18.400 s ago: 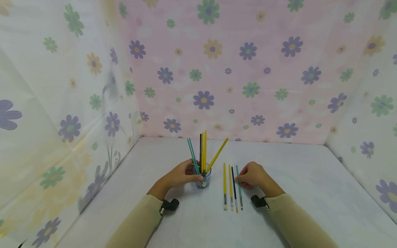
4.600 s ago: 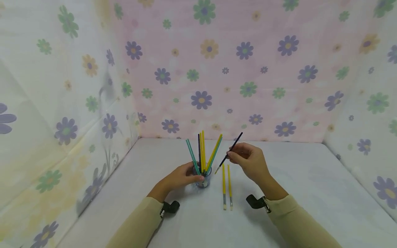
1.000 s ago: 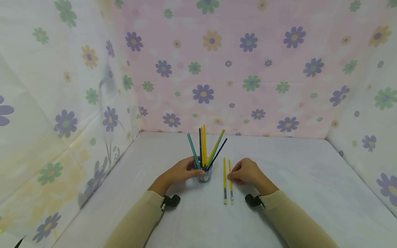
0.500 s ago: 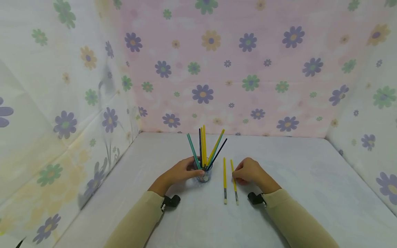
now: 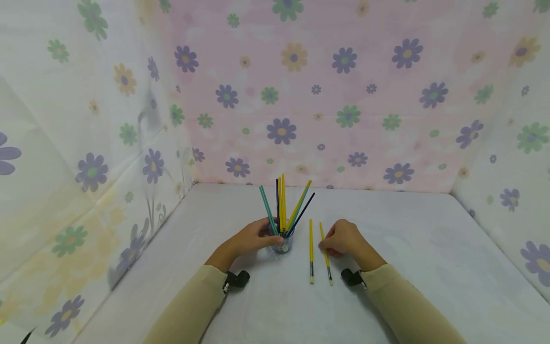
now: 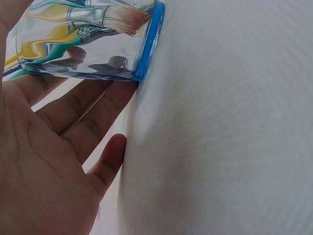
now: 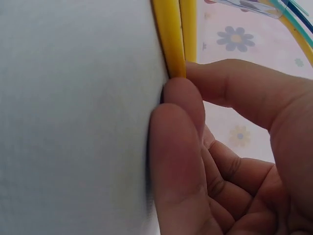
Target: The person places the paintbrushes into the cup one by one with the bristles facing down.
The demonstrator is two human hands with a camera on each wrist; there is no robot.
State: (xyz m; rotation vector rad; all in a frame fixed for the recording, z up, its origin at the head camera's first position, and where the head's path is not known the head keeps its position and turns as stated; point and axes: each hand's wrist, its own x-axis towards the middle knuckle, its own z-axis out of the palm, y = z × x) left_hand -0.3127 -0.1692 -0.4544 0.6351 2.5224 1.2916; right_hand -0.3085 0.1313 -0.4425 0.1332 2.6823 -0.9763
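My left hand [image 5: 249, 240] grips a clear glass cup [image 5: 287, 245] standing on the table, thumb in front. Green, dark blue and yellow paintbrushes lean in it, handles up; in the left wrist view a bristle head [image 6: 126, 19] shows through the glass above its blue base [image 6: 150, 41]. To the cup's right, my right hand [image 5: 347, 239] pinches the handle of a thin yellow paintbrush [image 5: 328, 262], which lies slightly slanted, bristles toward me. Left of it a second yellow paintbrush [image 5: 311, 243] lies straight. In the right wrist view the fingertips [image 7: 173, 127] are against the white surface.
A white cloth covers the table [image 5: 421, 248]. Flower-printed cloth walls rise behind it [image 5: 318, 102] and at both sides. Each sleeve cuff carries a small black wrist camera [image 5: 237, 279].
Since the oldest frame, a green and a dark blue paintbrush have gone from the table into the cup. Over the last second my right hand has shifted the thin yellow brush's bristle end rightward.
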